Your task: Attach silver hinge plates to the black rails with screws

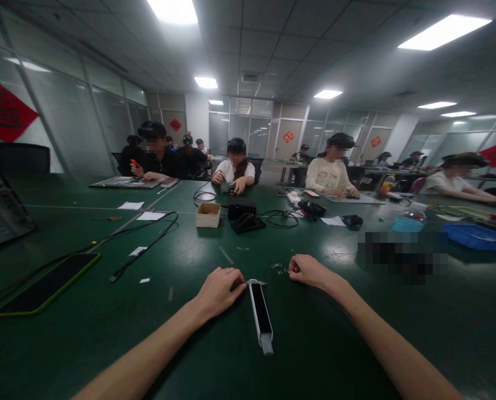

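A long device with a white frame and dark face lies on the green table, its grey end towards me. My left hand is at its far left end, thumb and fingers closed together by a small metal piece there; what they hold is too small to make out. To the right, my right hand rests on the table with its fingers curled in a pinch. Several small metal pieces lie just left of its fingertips, and one touches or nearly touches them.
A phone with a green edge and a black cable lie at left. Beyond my hands stand a small box and a black device. A blue tray is at right. People sit across the table.
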### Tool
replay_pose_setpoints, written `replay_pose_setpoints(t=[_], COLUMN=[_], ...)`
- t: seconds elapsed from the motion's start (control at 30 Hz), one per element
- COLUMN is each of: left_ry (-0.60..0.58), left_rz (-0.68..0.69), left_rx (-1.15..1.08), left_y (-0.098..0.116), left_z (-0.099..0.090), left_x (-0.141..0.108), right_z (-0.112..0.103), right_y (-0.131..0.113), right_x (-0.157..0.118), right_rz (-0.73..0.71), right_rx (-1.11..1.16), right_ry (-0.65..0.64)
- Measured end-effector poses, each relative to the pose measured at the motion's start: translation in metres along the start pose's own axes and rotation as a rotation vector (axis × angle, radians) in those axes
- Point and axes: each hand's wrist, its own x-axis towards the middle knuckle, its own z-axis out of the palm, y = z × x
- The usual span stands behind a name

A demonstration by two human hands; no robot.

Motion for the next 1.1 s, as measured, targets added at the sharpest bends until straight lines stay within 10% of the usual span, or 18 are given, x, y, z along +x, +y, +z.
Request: replay_pose_setpoints(t=[0.47, 1.1], left_ry=[-0.017, 0.004], left_rz=[0.000, -0.016], left_rx=[0.035, 0.017], left_y=[-0.003, -0.001], left_z=[-0.002, -0.008], left_x=[0.000, -0.003], right_z=[-0.012, -0.002], right_y=[-0.019, -0.033], right_x=[-0.024, -0.027], right_rz=[-0.221, -0.107], right_rx=[0.034, 0.167], right_ry=[0.033, -0.022])
